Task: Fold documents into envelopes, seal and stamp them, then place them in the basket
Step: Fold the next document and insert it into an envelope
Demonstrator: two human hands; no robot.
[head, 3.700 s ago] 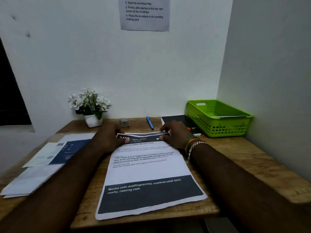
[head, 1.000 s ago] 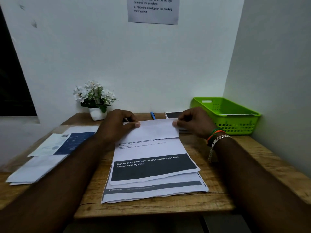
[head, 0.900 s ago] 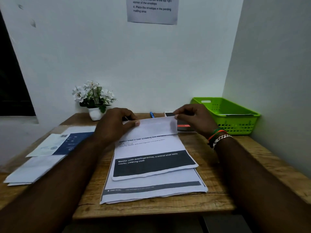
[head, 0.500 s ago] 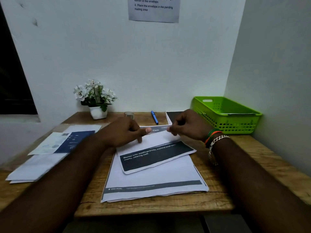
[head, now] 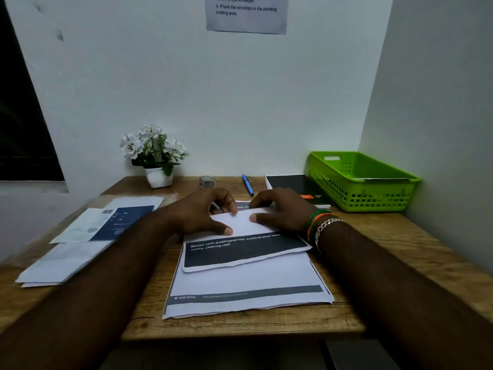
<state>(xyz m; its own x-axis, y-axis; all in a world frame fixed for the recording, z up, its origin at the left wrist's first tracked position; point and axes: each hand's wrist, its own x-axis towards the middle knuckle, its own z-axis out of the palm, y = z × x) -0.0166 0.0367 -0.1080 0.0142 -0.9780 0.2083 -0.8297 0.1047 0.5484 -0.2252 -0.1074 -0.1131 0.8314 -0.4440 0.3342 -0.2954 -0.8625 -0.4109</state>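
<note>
A printed document (head: 244, 251) lies folded over on top of a stack of other sheets (head: 248, 289) at the middle of the wooden desk (head: 386, 236). Its white back faces up and its dark banner shows below the fold. My left hand (head: 205, 214) and my right hand (head: 282, 209) both press down on the folded flap, fingertips and thumbs flat on the paper. The green basket (head: 360, 180) stands at the back right corner with a thin white item inside. Envelopes (head: 88, 236) lie in a loose pile at the left.
A small white pot of flowers (head: 154, 156), a small metal object (head: 207, 182) and a blue pen (head: 247, 184) sit along the back wall. A black notebook (head: 298, 188) lies beside the basket. An instruction sheet (head: 246, 13) hangs on the wall. Walls close in behind and right.
The top edge of the document was lifted and brought down toward me, folding the sheet. Both hands now press flat on the fold instead of pinching the raised edge.
</note>
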